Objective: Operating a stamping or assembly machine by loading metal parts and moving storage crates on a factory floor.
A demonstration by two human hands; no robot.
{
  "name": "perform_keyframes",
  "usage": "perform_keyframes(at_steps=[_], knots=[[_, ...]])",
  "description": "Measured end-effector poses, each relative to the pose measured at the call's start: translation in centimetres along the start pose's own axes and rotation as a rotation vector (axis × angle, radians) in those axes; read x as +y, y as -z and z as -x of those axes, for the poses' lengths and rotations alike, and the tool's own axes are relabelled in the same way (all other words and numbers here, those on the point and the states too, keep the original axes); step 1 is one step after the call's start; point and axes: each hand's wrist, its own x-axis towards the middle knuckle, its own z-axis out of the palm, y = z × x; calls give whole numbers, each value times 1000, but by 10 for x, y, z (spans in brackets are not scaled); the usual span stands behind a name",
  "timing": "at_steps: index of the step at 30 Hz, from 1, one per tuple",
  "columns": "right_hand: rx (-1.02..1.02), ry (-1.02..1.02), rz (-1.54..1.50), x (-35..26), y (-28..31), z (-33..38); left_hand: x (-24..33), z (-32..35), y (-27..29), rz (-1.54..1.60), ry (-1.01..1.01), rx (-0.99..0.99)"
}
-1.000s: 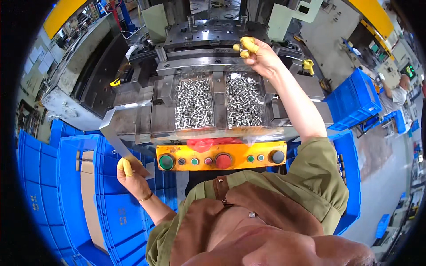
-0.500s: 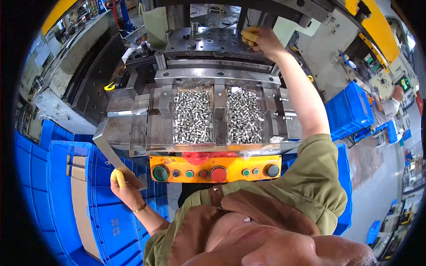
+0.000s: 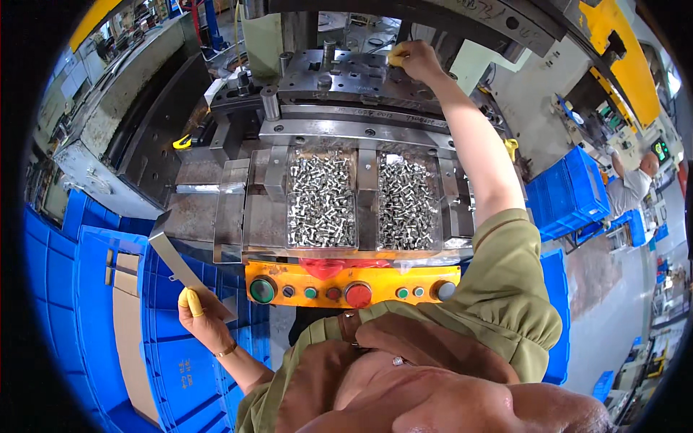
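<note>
My left hand (image 3: 206, 323), with yellow covers on its fingers, is closed on a long bent sheet-metal strip (image 3: 177, 261) held slanting at the left. Stretched far forward, my right hand (image 3: 416, 59) also wears yellow finger covers. Its fingers are pinched together just above the right part of a steel die (image 3: 354, 76) with holes and posts; anything between the fingertips is hidden. Nearer to me, two clear trays hold many small shiny headed metal pins: the left heap of pins (image 3: 321, 202) and the right heap of pins (image 3: 406, 206).
A yellow control panel (image 3: 382, 276) with round buttons runs along the front of the press. Blue crates (image 3: 188, 361) with cardboard stand at the left, and a blue crate stack (image 3: 567, 191) at the right. Beyond that stack, a person (image 3: 637, 184) works. Guide posts (image 3: 270, 103) flank the die.
My right hand has shifted slightly left over the die, its fingers still pinched. The left hand keeps its hold on the metal strip. The whole view has tilted a little.
</note>
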Motion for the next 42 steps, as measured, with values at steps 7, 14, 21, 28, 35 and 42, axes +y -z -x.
perform_keyframes(at_steps=[7, 14, 21, 28, 35, 42], knots=[[-108, 62, 46, 3, 3, -7, -2, -2, 1, 4, -15, 19], [-132, 126, 185, -1, 3, -4, -5, 0, 7, -54, -46, 64], [-297, -224, -793, 3, 25, 2, -2, 4, 17, -38, -42, 57], [-418, -119, -1207, -4, 35, 14, 17, 13, -1, -44, 42, 100], [-518, -31, -1187, -38, 28, 29, 29, 18, -9, -340, 32, 249], [-267, 153, -749, -53, 4, 13, 49, 28, -3, -120, -100, 216]])
